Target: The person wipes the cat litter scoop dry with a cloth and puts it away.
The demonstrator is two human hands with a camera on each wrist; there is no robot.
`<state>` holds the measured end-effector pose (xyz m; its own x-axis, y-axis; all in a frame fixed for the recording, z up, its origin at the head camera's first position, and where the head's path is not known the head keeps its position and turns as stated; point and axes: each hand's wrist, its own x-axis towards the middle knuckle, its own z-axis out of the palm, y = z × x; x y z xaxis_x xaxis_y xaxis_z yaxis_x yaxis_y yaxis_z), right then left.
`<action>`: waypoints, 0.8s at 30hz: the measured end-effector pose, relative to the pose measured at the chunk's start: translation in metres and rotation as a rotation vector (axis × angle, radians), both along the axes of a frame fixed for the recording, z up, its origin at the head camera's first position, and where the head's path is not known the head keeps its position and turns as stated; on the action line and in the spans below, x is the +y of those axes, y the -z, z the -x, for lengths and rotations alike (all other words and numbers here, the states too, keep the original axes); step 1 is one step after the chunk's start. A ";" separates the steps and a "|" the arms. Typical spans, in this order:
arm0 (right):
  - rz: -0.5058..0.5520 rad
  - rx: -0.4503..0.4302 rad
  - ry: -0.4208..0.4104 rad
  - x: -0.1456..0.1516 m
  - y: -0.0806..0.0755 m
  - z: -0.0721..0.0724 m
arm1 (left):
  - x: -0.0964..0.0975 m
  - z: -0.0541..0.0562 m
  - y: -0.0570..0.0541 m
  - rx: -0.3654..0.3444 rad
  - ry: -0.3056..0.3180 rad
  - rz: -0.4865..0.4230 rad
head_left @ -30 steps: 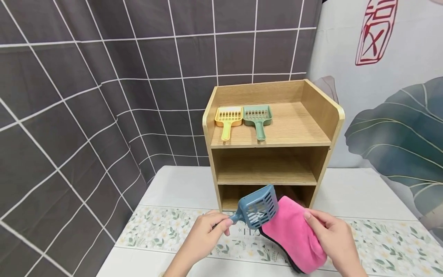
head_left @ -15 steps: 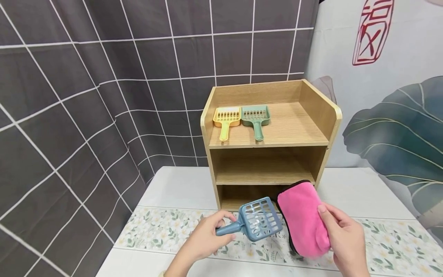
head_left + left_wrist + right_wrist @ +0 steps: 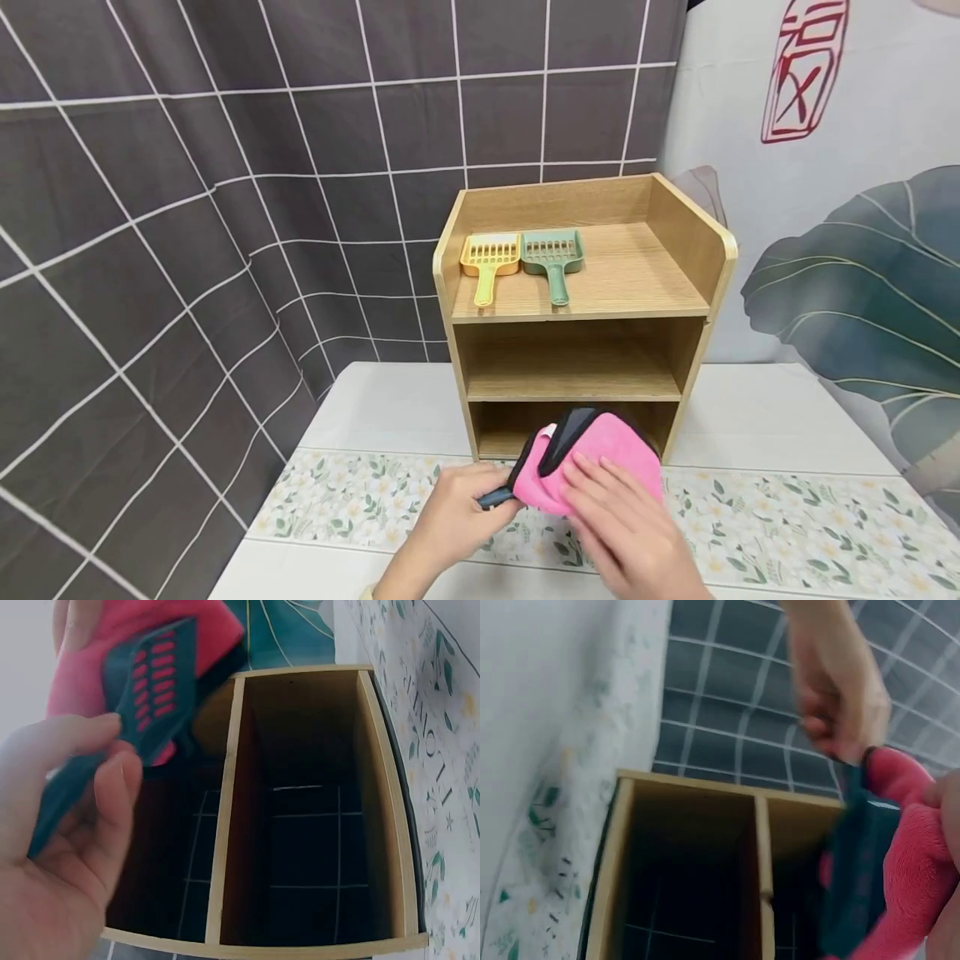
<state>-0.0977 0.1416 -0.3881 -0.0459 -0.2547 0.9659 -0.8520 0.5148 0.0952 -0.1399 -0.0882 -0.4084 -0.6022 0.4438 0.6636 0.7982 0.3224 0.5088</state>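
My left hand (image 3: 461, 504) grips the handle of a blue slotted litter scoop (image 3: 157, 686). In the left wrist view the slots of its head show, with pink cloth behind them. A pink cloth (image 3: 626, 446) with black edging lies over the scoop's head and hides most of it in the head view. The fingers of my right hand (image 3: 626, 525) lie fairly straight across the cloth, pressing it toward the scoop. My right thumb is hidden in the head view. Both hands are over the table in front of the wooden shelf's lowest compartment.
A small wooden shelf unit (image 3: 581, 315) stands ahead. On its top board a yellow litter scoop (image 3: 490, 258) and a green litter scoop (image 3: 553, 257) lie side by side at the left. The white table (image 3: 390, 400) has a flowered strip. A dark gridded curtain (image 3: 322, 125) hangs behind and left.
My right hand has moved left with the pink cloth and brought it over the scoop's head. Its fingers have gone from pinching the cloth's side to lying across it. The left hand keeps the handle.
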 end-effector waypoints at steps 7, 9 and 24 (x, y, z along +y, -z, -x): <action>-0.114 -0.025 0.022 -0.001 0.006 -0.003 | -0.001 0.004 0.002 0.313 0.082 -0.058; -0.101 -0.027 0.014 0.002 0.006 -0.004 | -0.002 0.004 0.002 0.389 0.089 -0.055; 0.183 -0.355 0.060 0.037 0.022 -0.002 | 0.001 0.002 -0.012 0.599 0.117 -0.128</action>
<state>-0.0959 0.1783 -0.4104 -0.3945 -0.0665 0.9165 -0.7831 0.5461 -0.2975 -0.1422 -0.0870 -0.3966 -0.0610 0.3790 0.9234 0.9834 0.1814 -0.0095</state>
